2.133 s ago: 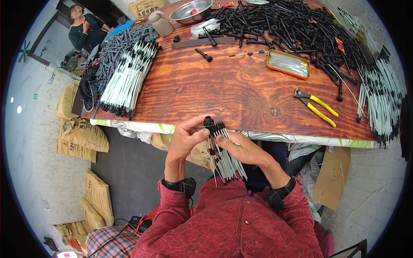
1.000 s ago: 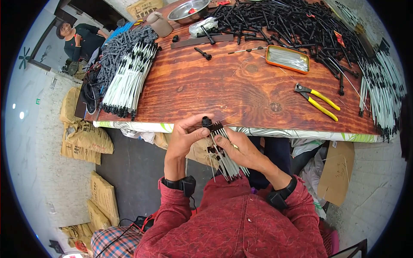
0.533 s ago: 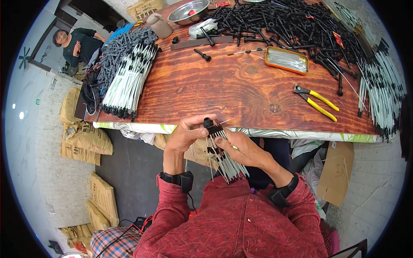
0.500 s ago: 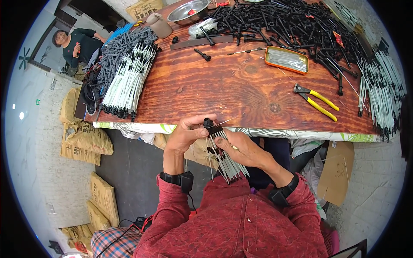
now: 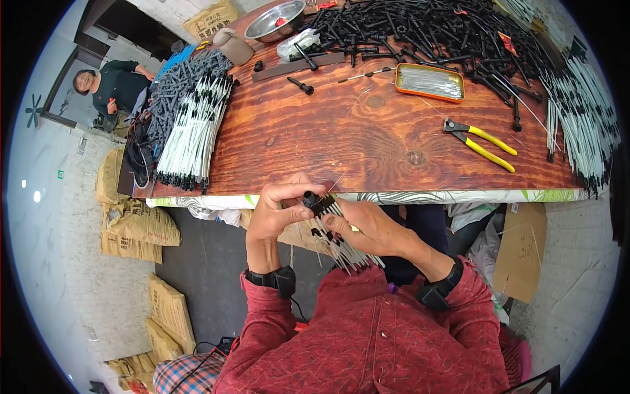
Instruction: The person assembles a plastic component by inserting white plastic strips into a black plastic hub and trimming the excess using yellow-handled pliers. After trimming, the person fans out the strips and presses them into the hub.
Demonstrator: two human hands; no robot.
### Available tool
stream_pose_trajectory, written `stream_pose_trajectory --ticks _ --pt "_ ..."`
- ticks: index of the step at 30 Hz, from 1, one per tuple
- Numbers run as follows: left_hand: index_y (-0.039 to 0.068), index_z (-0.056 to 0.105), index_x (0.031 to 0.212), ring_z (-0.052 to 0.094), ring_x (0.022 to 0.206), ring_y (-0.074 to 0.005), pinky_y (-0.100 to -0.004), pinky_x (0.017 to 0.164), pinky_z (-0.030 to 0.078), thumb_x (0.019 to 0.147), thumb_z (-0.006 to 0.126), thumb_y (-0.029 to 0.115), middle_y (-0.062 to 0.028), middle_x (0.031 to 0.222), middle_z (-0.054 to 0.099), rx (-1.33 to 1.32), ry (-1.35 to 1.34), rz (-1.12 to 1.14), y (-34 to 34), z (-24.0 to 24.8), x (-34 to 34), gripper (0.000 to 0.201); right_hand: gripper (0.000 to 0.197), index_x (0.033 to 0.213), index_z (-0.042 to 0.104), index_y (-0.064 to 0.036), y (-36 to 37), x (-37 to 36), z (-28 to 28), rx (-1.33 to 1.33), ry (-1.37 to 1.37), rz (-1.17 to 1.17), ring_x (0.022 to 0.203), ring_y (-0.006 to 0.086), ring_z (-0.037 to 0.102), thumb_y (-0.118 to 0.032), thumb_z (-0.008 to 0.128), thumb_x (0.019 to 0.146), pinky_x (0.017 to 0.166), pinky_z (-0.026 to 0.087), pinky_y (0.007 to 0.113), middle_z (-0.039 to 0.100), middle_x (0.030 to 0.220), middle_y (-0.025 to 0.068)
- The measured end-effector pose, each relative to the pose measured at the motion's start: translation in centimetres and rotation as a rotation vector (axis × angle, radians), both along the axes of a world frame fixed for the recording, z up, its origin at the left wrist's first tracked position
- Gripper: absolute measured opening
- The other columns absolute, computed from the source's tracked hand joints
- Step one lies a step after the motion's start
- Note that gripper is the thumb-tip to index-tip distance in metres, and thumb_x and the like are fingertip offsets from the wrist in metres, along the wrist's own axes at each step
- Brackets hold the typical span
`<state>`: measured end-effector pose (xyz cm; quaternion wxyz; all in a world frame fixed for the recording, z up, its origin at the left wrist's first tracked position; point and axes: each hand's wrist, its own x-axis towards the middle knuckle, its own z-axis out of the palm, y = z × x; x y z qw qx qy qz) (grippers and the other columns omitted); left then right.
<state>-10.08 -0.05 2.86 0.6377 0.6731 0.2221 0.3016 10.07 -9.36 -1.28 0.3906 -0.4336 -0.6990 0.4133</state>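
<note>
Just off the near table edge, my left hand (image 5: 279, 213) is closed, thumb and fingers pinching a short black plastic piece (image 5: 310, 197) with a round open end. My right hand (image 5: 369, 226) is wrapped round a bundle of thin white rods with black fittings (image 5: 351, 255), its thumb pressing near the top. The black piece meets the upper end of the bundle; how they join is hidden by my fingers. A thin wire or needle (image 5: 338, 180) sticks up beside them. The rods' lower ends fan out toward my red jacket.
On the wooden table (image 5: 315, 144) lie yellow-handled pincers (image 5: 479, 143), a tin of thin needles (image 5: 430, 84) and a heap of black plastic parts (image 5: 420, 29). White rod bundles lie left (image 5: 190, 134) and right (image 5: 577, 125). Another person (image 5: 118, 85) stands back left. Sacks (image 5: 141, 226) sit below.
The view has shifted slightly. Both hands keep their hold; the rod bundle and black piece have tilted a little. The person at the back left has lowered a hand slightly.
</note>
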Motion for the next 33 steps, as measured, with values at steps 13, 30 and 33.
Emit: stream_pose_trajectory --ticks 13,30,33 --pt "-0.002 0.073 0.111 0.060 0.084 -0.0138 -0.0254 0.072 0.049 0.067 0.089 0.012 -0.0051 0.091 0.063 -0.162 -0.110 -0.002 0.1 -1.4 0.7 0.049 0.057 0.113 0.051 -0.0010 0.1 1.4 0.8 -0.094 0.076 0.094 0.072 0.0354 0.065 -0.055 0.034 0.105 0.065 0.049 0.044 0.063 0.075 0.0144" --pt "-0.001 0.075 0.103 0.063 0.085 -0.0169 -0.0269 0.072 0.051 0.063 0.091 0.011 -0.0099 0.093 0.065 -0.221 -0.386 -0.156 0.8 -1.5 0.9 0.045 0.058 0.106 0.053 -0.0016 0.9 2.1 3.1 -0.125 0.023 0.259 0.075 0.0332 0.063 -0.055 0.032 0.105 0.068 0.047 0.044 0.063 0.078 0.0146" --pt "0.000 0.076 0.104 0.063 0.086 -0.0185 -0.0300 0.073 0.050 0.061 0.091 0.012 -0.0101 0.093 0.066 -0.174 -0.251 -0.109 1.8 -2.3 0.7 0.047 0.056 0.104 0.053 -0.0008 0.9 2.2 2.6 -0.024 0.053 0.169 0.074 0.0352 0.062 -0.053 0.033 0.106 0.067 0.046 0.046 0.062 0.078 0.0170"
